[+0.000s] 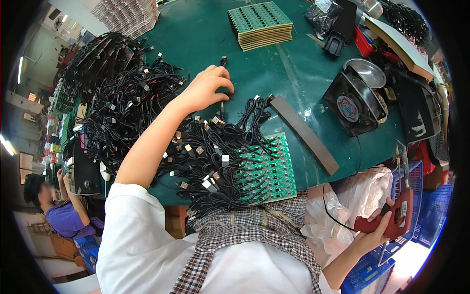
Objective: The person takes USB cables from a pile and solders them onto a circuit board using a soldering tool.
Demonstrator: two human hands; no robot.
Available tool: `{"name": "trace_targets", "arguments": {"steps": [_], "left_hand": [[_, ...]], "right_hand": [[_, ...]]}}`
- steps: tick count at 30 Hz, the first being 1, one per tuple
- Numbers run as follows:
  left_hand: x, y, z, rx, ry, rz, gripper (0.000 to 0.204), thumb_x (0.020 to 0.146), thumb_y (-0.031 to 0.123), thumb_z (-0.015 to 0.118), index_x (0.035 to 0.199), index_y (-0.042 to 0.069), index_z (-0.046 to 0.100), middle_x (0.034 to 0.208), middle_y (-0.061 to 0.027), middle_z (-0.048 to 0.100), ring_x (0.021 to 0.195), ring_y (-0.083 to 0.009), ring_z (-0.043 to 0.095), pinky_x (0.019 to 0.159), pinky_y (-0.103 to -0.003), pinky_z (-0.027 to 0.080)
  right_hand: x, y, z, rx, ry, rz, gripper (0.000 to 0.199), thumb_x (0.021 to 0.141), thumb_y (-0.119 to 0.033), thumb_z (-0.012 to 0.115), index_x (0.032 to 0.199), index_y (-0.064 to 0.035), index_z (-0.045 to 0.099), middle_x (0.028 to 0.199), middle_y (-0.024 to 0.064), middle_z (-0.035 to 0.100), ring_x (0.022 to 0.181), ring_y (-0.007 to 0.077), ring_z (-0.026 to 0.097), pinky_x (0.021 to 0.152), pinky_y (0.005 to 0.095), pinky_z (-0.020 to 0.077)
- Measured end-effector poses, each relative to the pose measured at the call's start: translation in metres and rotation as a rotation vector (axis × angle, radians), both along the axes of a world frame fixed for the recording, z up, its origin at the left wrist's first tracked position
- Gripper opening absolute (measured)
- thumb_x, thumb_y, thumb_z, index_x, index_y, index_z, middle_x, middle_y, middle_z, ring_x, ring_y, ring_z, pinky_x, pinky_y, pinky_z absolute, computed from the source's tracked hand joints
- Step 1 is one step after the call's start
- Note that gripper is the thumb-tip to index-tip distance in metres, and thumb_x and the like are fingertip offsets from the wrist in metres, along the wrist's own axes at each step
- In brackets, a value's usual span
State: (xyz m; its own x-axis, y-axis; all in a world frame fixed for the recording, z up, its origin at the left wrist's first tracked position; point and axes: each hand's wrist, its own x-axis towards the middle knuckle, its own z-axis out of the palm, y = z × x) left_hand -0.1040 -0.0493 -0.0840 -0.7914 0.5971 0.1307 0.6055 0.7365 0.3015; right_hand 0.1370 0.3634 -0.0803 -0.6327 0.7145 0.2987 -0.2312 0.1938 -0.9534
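My left hand (209,88) reaches over the green table, its fingers curled toward the thumb in a loose pinch. Whatever may be between the fingertips is too small to make out. A black USB plug (223,61) shows just beyond its knuckles. Off to the right, my right hand (374,235) grips a red soldering gun (399,215), tip pointing up. In front of me lies a green circuit board panel (281,169) with rows of black USB cables (220,166) attached, bunched over its left side. A dark flat bar (306,137) rests at an angle beside the panel.
A large heap of black cables (127,88) covers the table's left. Stacked circuit panels (259,27) stand at the back. To the right are a black fan (350,105), a metal dish (364,72) and blue crates (433,210). A person in purple (68,215) sits at far left.
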Motion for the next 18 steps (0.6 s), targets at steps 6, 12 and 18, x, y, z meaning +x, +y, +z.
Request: {"name": "trace_targets", "arguments": {"steps": [6,12,18], "left_hand": [[-0.005,0.0,-0.009,-0.146,0.09,-0.065,0.007,0.075,0.012,0.064,0.076,0.007,0.059,0.084,-0.0059,0.057,0.087,-0.0245,0.055,0.089,-0.041,0.036],[0.032,0.053,0.045,0.21,0.24,0.162,0.007,0.081,0.011,0.059,0.083,0.005,0.056,0.08,-0.0086,0.059,0.075,-0.0275,0.059,0.062,-0.035,0.047],[0.095,0.113,0.033,0.365,-0.256,-0.064,0.011,0.078,0.0,0.061,0.088,0.001,0.055,0.082,-0.0112,0.057,0.074,-0.025,0.057,0.066,-0.031,0.046]], "right_hand": [[0.008,0.002,0.001,-0.006,-0.011,-0.022,0.035,0.089,-0.008,0.05,0.12,0.0028,0.038,0.111,0.0175,0.054,0.057,0.0115,0.045,0.048,0.0192,0.035],[0.019,-0.003,0.009,-0.035,0.036,-0.048,0.033,0.089,-0.007,0.048,0.119,0.0046,0.039,0.109,0.0184,0.054,0.057,0.0119,0.044,0.048,0.0198,0.0353],[0.019,-0.018,0.004,-0.016,0.044,0.0,0.038,0.087,-0.011,0.048,0.119,0.0062,0.038,0.107,0.0212,0.053,0.055,0.0118,0.047,0.05,0.0197,0.0372]]}}
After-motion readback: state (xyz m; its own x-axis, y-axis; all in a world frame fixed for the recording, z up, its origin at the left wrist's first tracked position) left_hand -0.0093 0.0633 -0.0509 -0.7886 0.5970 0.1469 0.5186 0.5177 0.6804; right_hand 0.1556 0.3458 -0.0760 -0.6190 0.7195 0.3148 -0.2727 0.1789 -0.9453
